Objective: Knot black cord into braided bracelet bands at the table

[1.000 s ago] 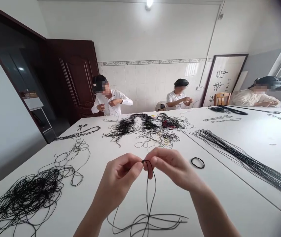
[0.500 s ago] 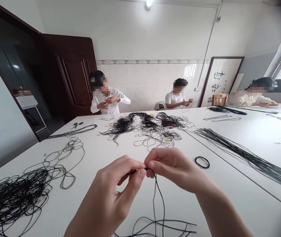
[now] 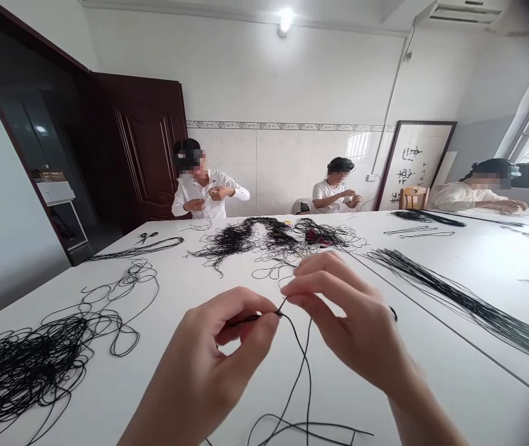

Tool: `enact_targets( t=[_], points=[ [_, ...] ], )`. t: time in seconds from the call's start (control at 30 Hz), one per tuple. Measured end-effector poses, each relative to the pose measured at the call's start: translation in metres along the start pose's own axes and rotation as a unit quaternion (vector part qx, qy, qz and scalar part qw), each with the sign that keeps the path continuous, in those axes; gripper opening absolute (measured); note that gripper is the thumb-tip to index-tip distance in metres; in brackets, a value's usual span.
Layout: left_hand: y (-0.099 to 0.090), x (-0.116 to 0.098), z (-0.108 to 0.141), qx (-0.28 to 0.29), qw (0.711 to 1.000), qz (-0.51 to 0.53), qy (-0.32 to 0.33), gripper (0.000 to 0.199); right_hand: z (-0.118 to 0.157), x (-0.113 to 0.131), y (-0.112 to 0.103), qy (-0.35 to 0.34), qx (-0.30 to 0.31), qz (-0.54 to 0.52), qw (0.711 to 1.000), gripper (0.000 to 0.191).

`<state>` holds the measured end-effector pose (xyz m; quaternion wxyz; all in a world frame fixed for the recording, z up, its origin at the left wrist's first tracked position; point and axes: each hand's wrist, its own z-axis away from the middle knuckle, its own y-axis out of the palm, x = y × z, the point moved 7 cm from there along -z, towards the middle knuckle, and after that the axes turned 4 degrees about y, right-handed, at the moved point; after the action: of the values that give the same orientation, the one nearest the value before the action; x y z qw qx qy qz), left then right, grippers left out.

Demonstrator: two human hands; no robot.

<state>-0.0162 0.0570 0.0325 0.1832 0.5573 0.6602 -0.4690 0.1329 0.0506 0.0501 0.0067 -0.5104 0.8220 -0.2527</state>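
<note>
Between thumb and forefinger, my left hand (image 3: 222, 353) pinches a black cord (image 3: 302, 353) in front of me. My right hand (image 3: 352, 322), to its right and slightly higher, pinches a short stretch of the same cord, pulled up and away from the left fingertips. Two strands hang from the pinch, cross each other and run down to loose loops on the white table (image 3: 190, 279). Behind my right wrist, a black cord ring is mostly hidden; only a bit of its edge shows.
A tangled heap of black cord (image 3: 23, 371) lies at left, with scissors (image 3: 148, 236) farther back. More tangled cord (image 3: 231, 241) fills the table's far middle. A bundle of straight cords (image 3: 459, 297) stretches along the right. Three people sit across the table, including one in a white shirt (image 3: 211, 195).
My right hand has moved up and right from the left fingertips, drawing out a short length of cord. It now covers most of the cord ring. The view has tilted up slightly.
</note>
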Motion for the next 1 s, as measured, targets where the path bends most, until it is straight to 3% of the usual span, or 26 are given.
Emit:
enact_targets(
  t=[0.07,0.2,0.3,0.4,0.5,0.63,0.83,1.0],
  points=[
    [0.003,0.004,-0.002,0.026,0.998,0.057,-0.026,0.019,-0.003,-0.013,0.001,0.009,-0.011,0.066,0.998,0.010],
    [0.007,0.014,-0.006,0.043,0.981,0.169,-0.085,0.024,-0.005,-0.033,-0.009,0.104,-0.033,0.148,0.983,0.011],
    [0.004,0.023,-0.009,0.007,0.973,0.196,-0.122,0.025,0.003,-0.008,-0.021,0.100,-0.060,0.099,0.988,0.013],
    [0.004,0.026,-0.010,-0.004,0.970,0.207,-0.123,0.025,0.015,0.032,-0.011,0.031,0.028,0.039,0.998,0.015],
    [0.005,0.026,-0.009,-0.003,0.970,0.214,-0.119,0.027,0.023,0.045,0.001,0.008,0.076,0.094,0.993,0.017],
    [0.007,0.023,-0.007,0.002,0.969,0.221,-0.114,0.025,0.018,0.033,0.002,0.017,0.027,0.174,0.984,0.024],
    [0.013,0.025,-0.007,0.012,0.943,0.312,-0.115,0.019,0.010,0.004,0.010,0.134,0.063,0.046,0.988,0.011],
    [0.003,0.027,-0.010,-0.043,0.900,0.415,-0.125,0.015,0.009,-0.007,0.003,0.159,0.032,0.023,0.986,0.010]
  ],
)
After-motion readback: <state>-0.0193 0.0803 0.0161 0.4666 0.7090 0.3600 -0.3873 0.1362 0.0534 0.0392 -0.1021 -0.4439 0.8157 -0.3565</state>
